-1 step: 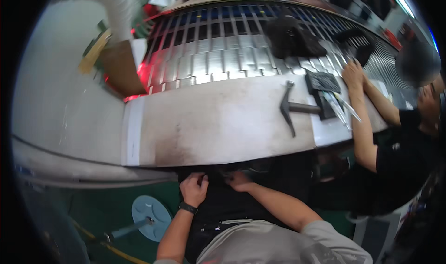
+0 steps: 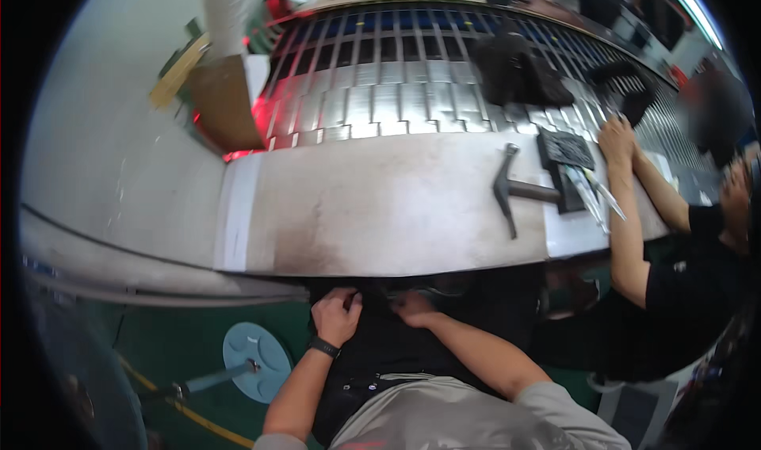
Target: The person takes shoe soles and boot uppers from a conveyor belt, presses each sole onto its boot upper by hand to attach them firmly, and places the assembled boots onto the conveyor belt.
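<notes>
My left hand [image 2: 337, 316], with a dark band on its wrist, rests over my black trousers [image 2: 369, 343] just below the table's front edge. Its fingers are curled in, and nothing shows in them. To its right, my right hand [image 2: 414, 308] lies low over my lap, blurred, with its fingertips lost against the dark cloth. Above both hands stretches the pale worktop [image 2: 357, 212]. On its right part lies a hammer [image 2: 506, 190] with a curved head and a dark handle, apart from my hands.
Metal slats [image 2: 372, 97] run behind the worktop, with a dark bundle [image 2: 519, 74] on them. Beside the hammer are a black tray [image 2: 567, 149] and pen-like tools [image 2: 585, 192]. A co-worker's hands [image 2: 618, 137] are at the right. A blue round disc [image 2: 258, 363] stands lower left.
The view has turned slightly, so the worktop and hammer appear farther right. My hands stay over my lap in nearly the same pose.
</notes>
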Motion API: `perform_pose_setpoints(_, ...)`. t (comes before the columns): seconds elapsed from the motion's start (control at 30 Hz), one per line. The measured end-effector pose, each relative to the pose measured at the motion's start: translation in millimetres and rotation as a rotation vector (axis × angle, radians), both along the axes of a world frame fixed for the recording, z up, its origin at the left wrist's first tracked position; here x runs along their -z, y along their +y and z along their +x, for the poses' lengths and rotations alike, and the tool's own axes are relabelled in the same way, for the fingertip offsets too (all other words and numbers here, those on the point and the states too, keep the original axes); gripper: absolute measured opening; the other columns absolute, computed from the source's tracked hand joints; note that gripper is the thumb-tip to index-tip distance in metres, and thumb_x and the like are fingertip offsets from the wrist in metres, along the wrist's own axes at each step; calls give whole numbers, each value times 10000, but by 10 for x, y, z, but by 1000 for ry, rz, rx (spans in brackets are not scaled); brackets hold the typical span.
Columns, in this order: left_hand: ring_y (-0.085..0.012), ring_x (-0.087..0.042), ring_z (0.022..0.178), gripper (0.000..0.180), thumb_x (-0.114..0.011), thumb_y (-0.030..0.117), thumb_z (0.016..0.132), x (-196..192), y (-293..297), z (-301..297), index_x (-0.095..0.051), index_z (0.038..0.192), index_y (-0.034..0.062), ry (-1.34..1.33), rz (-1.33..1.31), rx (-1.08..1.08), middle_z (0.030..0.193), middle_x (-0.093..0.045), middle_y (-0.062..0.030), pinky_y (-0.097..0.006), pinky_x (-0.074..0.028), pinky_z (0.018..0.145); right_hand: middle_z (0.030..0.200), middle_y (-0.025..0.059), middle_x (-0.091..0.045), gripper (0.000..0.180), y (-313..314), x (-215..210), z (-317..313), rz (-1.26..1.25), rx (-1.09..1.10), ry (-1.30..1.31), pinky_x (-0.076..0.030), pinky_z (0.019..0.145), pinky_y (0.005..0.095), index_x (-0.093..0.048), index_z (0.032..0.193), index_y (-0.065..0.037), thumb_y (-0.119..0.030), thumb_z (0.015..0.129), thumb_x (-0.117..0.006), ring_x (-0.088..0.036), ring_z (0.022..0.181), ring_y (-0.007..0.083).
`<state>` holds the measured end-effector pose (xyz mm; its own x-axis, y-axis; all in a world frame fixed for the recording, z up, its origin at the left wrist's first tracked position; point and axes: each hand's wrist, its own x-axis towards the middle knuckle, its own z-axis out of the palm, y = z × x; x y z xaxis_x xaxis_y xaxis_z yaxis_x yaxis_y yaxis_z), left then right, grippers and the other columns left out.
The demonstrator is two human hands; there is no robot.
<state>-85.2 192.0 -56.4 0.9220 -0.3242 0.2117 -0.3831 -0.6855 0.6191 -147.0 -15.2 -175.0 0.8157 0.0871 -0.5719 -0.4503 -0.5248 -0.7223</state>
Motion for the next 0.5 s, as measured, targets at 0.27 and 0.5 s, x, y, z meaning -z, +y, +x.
perform_pose_setpoints(0.27, -297, -700, 658, 111, -793, 155, 869, -72, 160, -33, -771, 924, 61, -45, -75, -45, 765, -713, -117, -400, -550, 610, 1179, 225, -762, 356, 59, -71, 87, -5, -56, 17, -548, 977, 478, -783, 1162, -75, -348, 971, -659, -728, 1122, 393)
perform_pose_setpoints(0.5, -289, -698, 653, 109, -787, 165, 866, -59, 175, 11, -767, 924, 74, -44, -80, -43, 768, -716, -99, -401, -558, 619, 1154, 233, -765, 365, 74, -76, 165, -27, -61, 37, -545, 983, 481, -784, 1146, -42, -342, 962, -686, -730, 1127, 376)
